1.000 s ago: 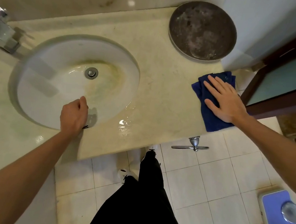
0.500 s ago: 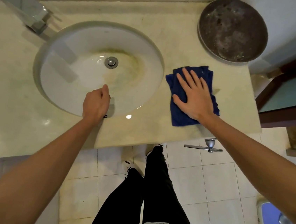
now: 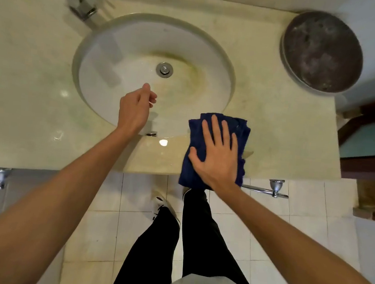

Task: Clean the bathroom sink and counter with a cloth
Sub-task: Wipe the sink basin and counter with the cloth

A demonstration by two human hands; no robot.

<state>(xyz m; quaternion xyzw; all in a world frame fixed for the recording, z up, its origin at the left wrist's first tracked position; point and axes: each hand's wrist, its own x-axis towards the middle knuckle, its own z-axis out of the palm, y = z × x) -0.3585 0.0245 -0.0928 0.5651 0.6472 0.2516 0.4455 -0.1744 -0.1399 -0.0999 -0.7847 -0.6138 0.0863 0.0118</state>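
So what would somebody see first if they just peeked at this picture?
Probably the dark blue cloth at the counter's front edge, with the right hand pressed flat on it. Next, the white sink with a yellow-green stain around its drain, and the left hand hanging loosely curled above its near rim. A big round dark tray sits at the far right corner.

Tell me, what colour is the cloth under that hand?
Dark blue. The cloth shows plainly in the head view, pressed flat by the right hand.
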